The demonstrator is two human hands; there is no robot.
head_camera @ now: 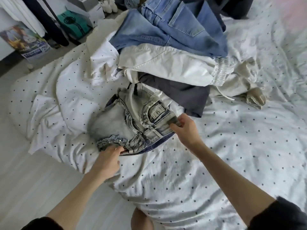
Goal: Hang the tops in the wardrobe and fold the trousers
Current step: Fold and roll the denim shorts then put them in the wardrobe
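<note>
We judge the washed-grey jeans (132, 120) heavy yet limp; left hand (108, 156) and right hand (186, 130) pinch their waistband, rightly.

You see faded grey-washed jeans (132, 120) on a white duvet (232, 146) dotted with small dark spots. Behind them lie blue denim jeans (166, 30), cream trousers (166, 67), a dark grey garment (182, 95) and a beige piece (240, 80).

Both arms reach forward; left hand (109, 156) apparently curled in a grip; right hand (184, 128) pinching, fingers bent.
</note>
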